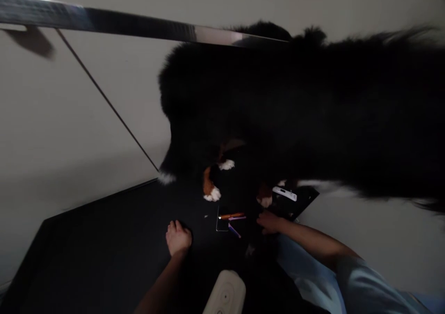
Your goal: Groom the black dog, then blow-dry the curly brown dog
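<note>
My left hand rests palm down on the black tabletop, its fingers loosely bent and nothing visible in them. Close to a brown-and-white paw lies my right hand, fingers pointing left and slightly apart; I see nothing held in it. A large black dog stands over the table, with two white-tipped paws nearer its head. Between my hands lie an orange slim tool and a purple slim tool, beside a dark flat rectangle with a pale edge.
A white elongated device lies near the table's right edge. A shiny metal bar crosses above the dog. One thin dark line slants down to the dog's muzzle. A beige rounded object is low in the foreground.
</note>
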`<state>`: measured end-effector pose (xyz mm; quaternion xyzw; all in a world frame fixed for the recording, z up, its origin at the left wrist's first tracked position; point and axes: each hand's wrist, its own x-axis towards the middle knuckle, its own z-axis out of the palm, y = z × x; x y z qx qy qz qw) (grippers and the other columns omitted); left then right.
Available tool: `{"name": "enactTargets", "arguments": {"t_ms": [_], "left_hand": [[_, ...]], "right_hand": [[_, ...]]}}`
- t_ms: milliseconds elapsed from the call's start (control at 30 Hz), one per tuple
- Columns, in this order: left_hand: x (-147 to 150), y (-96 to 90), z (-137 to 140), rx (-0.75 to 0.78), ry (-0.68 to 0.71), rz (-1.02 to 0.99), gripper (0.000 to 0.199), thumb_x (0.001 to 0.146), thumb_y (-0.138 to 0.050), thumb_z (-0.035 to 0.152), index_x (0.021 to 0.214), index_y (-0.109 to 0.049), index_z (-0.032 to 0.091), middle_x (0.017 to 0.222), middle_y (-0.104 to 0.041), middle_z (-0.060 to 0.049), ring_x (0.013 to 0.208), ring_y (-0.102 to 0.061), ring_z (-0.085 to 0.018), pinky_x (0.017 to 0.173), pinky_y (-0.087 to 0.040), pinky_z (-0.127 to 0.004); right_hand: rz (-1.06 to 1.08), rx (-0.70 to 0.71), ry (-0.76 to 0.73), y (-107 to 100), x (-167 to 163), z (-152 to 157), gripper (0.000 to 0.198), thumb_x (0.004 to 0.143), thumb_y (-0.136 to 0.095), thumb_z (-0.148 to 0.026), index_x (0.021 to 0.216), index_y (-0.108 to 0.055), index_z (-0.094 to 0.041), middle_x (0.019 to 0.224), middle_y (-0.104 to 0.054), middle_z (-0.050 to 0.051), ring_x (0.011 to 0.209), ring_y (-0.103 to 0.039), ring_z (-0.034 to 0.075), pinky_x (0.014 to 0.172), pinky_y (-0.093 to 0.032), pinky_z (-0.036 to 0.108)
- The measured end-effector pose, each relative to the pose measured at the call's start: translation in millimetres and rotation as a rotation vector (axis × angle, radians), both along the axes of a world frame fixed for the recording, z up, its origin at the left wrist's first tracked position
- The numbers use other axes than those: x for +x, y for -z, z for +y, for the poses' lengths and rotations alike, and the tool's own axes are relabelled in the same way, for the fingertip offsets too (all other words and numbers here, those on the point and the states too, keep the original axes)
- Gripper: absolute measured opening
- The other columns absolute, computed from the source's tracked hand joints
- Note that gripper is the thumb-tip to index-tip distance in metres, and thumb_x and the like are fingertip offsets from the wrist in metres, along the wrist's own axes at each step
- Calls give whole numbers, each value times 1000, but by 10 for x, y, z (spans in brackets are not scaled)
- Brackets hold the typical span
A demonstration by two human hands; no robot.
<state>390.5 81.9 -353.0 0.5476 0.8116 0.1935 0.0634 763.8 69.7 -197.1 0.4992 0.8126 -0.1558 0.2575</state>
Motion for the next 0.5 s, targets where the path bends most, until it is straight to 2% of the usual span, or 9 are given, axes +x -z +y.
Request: {"name": "enactTargets", "arguments": {"t_ms": [100,133,200,233,300,333,367,433,500], "left_hand": [[20,-2,-16,5,3,5,57,86,-41,18,133,-57,-10,142,-52,-32,134,-49,-38,111,-39,-49],[25,2,-22,4,7,10,57,86,-41,18,133,-57,-11,142,-52,-33,134,-49,-38,111,-39,-48],[34,12,-36,-2,12,15,58,86,-41,18,133,-56,-12,143,-50,-33,134,-49,-39,111,-39,-48],[38,16,-44,-2,11,15,58,86,-41,18,134,-55,-12,143,-50,-34,134,-49,-39,111,-39,-49],[48,20,-61,7,10,9,58,87,-41,19,135,-55,-12,143,-49,-34,134,-48,-40,111,-38,-50],[53,22,-68,16,14,6,58,87,-41,19,135,-54,-12,144,-49,-34,135,-48,-41,111,-38,-51],[57,24,-73,26,20,4,58,87,-41,19,135,-54,-12,144,-49,-34,135,-47,-41,111,-38,-51],[65,29,-81,36,29,-2,58,87,-40,20,134,-54,-12,144,-48,-34,135,-47,-41,111,-38,-52],[71,37,-86,35,30,-10,58,88,-39,20,134,-54,-12,144,-48,-34,135,-46,-42,110,-38,-53]], "right_hand": [[-3,42,-25,-250,16,-80,21,90,-65,-25,109,-70,-19,109,-72,9,102,-69,24,84,-52,32],[1,77,-25,-445,17,-112,21,94,-58,-24,111,-69,-19,110,-71,10,103,-68,24,83,-51,31],[5,217,-2,-1041,-13,-125,27,98,-45,-21,112,-67,-18,110,-69,13,102,-65,23,81,-50,31],[-3,402,10,-1424,-49,-86,27,98,-43,-19,108,-68,-18,105,-68,14,96,-64,22,76,-48,29],[-64,890,117,-2237,-167,118,29,99,-39,-23,105,-67,-17,97,-65,14,89,-61,24,66,-44,29],[-79,1117,161,-2599,-243,274,32,101,-36,-26,109,-65,-15,100,-63,15,91,-59,25,66,-43,30],[-76,1273,169,-2890,-326,448,34,101,-32,-25,113,-62,-13,106,-61,17,94,-58,26,67,-43,29],[-86,1368,162,-3196,-487,776,38,101,-25,-17,112,-60,-8,107,-59,19,93,-57,25,67,-43,30],[-141,1288,155,-3157,-608,994,40,98,-22,-10,108,-61,-5,103,-60,21,90,-58,25,67,-44,30]]}}
